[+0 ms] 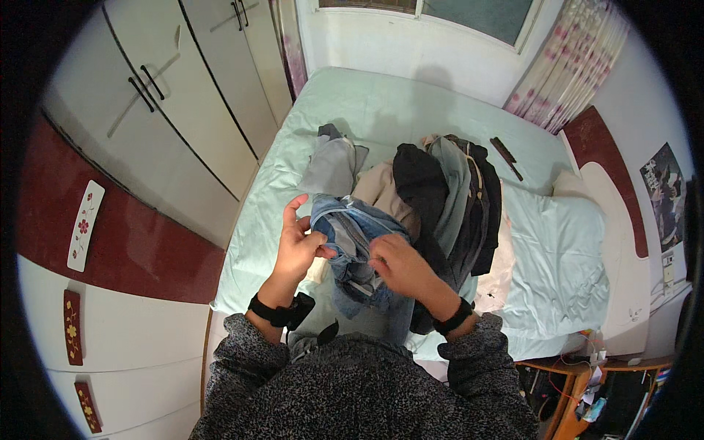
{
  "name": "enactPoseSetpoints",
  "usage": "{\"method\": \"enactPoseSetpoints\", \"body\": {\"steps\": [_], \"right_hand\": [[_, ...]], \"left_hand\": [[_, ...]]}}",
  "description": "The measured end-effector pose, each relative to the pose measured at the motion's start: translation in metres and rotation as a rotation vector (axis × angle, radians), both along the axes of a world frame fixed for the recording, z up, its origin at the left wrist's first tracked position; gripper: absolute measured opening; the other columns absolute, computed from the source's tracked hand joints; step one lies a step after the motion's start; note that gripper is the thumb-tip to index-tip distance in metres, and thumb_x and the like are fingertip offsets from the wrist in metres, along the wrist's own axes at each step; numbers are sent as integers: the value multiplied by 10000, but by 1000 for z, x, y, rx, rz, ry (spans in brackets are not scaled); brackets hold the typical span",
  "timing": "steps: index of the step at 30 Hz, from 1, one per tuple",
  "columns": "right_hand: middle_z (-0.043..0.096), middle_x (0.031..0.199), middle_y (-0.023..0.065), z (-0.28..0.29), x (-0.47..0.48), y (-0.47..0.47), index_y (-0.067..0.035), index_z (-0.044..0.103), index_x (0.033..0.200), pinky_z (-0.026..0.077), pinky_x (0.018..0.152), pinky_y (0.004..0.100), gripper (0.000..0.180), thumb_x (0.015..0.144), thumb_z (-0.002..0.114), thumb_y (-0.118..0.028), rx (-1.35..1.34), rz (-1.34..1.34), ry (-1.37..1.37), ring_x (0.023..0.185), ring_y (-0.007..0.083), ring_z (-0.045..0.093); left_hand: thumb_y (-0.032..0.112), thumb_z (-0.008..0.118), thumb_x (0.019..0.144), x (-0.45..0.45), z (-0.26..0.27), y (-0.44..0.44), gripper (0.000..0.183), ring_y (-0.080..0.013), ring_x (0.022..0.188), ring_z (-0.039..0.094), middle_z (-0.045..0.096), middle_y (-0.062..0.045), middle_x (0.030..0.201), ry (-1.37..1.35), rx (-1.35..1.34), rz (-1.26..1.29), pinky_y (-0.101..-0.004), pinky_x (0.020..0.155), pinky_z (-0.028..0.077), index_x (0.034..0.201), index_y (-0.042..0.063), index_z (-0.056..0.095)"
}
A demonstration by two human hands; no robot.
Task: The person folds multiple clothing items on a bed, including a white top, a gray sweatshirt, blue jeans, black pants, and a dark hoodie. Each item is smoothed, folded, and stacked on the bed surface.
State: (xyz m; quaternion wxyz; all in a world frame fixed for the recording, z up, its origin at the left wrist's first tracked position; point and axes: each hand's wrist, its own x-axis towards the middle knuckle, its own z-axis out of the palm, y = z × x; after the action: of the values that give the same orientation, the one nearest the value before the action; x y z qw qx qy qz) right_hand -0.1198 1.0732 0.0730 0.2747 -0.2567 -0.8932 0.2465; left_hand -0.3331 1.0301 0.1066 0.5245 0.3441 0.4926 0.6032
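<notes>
Blue denim jeans [360, 217] hang bunched between my hands above the bed's near side, with the waistband facing up. My left hand [300, 242] pinches the waistband's left edge between thumb and fingers, its index finger raised. On the right, my right hand [399, 264] has its fingers curled on the denim at the opposite side of the opening. Part of the jeans drops toward my body, below my right wrist. Just beyond them lie a folded grey garment [333, 165] and a beige garment [385, 190].
A heap of dark clothes [423, 176] lies right of the jeans on the pale green bedsheet [363, 93]. Farther right are a brown bed brush [506, 158] and a pillow [572, 187] by the headboard [610, 220]. White wardrobe doors [181, 110] border the left side.
</notes>
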Motion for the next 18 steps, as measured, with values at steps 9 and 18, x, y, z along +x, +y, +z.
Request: {"method": "enactPoseSetpoints", "body": {"steps": [9,18], "right_hand": [[532,909,171,21,-18,-30,-10,534,861,422,765,422,191,785,618,-165,95,-66,4,916,341,509],[616,883,157,45,57,-28,-56,516,1078,495,693,355,425,774,670,-310,-312,-235,15,789,294,621]], "left_hand": [[-81,470,682,-7,13,-9,673,-178,527,594,585,-106,819,3,2,130,-272,464,537,1314,49,277],[-24,463,626,-11,29,-25,676,-156,530,586,618,-119,843,37,-79,-43,-244,396,489,1292,-75,358]]}}
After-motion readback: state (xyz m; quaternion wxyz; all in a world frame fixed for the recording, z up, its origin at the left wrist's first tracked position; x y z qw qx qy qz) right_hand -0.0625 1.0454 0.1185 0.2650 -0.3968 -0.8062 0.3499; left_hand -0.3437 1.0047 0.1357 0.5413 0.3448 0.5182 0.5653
